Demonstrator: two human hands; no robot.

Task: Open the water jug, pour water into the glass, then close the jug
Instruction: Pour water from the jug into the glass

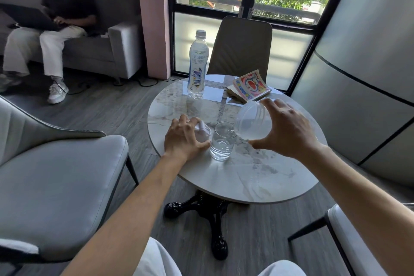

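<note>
A clear plastic water jug [252, 121] is tilted to the left in my right hand [289, 128], its mouth over the rim of a clear glass [222, 142]. The glass stands near the front left of the round marble table [257, 177] and holds some water. My left hand [183, 137] rests on the table just left of the glass, fingers closed over the jug's translucent lid [205, 131], whose small spout pokes out beside the fingers.
A capped plastic water bottle [197, 67] stands at the table's far left; a colourful book [249, 86] lies at the far right. Grey chairs flank the table left and right, another stands behind it. A person sits on a sofa at upper left.
</note>
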